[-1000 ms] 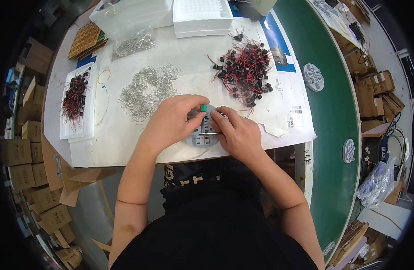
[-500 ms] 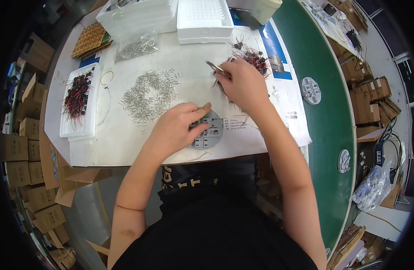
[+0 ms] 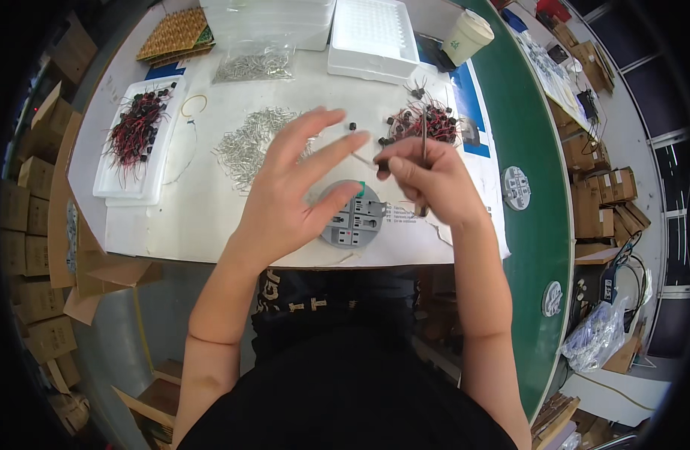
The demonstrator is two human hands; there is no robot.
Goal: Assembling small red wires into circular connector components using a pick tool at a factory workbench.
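My left hand (image 3: 281, 191) hovers with its fingers spread over the left edge of a round grey plastic housing (image 3: 365, 233) full of small compartments. A green bit (image 3: 360, 189) shows at its thumb tip. To the right, my right hand (image 3: 446, 184) is closed, pinching a small black part (image 3: 384, 166) at its fingertips. Metal tweezers (image 3: 424, 124) stand upright through the same hand. Just beyond it lies a heap of black parts with red and black wires (image 3: 438, 124). One loose black part (image 3: 352, 127) rests on the white sheet.
Silver metal clips (image 3: 243, 154) lie piled left of the hands, with a bag of them (image 3: 255, 67) behind. A white tray (image 3: 109, 187) holds more wired parts. White foam trays (image 3: 371, 71) and a cup (image 3: 467, 37) stand at the back. Another grey housing (image 3: 516, 187) sits on the green surface.
My right hand has come back from the wired heap toward the grey housing with a black part. My left hand has lifted off the housing, its fingers now spread. The whole view has shifted slightly.
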